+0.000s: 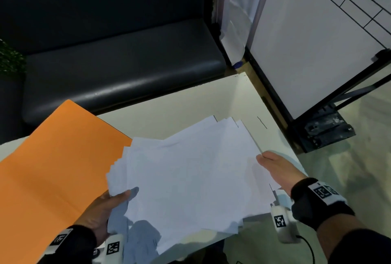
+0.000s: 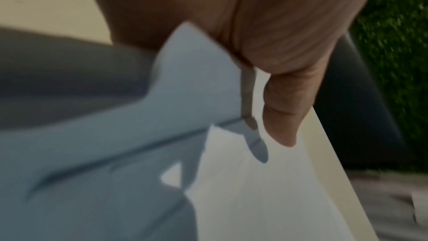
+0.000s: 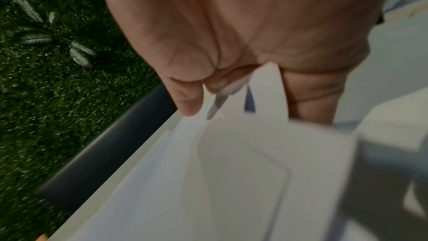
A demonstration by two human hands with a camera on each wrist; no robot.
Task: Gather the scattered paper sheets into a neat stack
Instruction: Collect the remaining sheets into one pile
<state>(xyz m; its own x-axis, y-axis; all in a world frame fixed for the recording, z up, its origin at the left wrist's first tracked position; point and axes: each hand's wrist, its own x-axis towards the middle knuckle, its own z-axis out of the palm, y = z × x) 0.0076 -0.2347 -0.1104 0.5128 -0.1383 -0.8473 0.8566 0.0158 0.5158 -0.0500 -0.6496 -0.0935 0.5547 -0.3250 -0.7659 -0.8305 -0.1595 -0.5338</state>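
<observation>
A loose, unevenly fanned pile of white paper sheets [image 1: 190, 179] is held just above the cream table [image 1: 190, 103], its corners sticking out on the left and far side. My left hand [image 1: 114, 198] grips the pile's near-left edge, thumb on top and fingers underneath. My right hand [image 1: 266, 158] holds the right edge. In the left wrist view the thumb [image 2: 282, 116] presses down on the sheets [image 2: 92, 153]. In the right wrist view a corner of the sheets [image 3: 231, 180] passes between thumb and fingers [image 3: 310, 98].
A large orange folder [image 1: 53, 168] lies open on the table's left, partly under the pile. A black sofa [image 1: 116, 62] runs along the far side. A whiteboard on a black stand [image 1: 317, 52] is on the floor at the right. The table's right edge is close to my right hand.
</observation>
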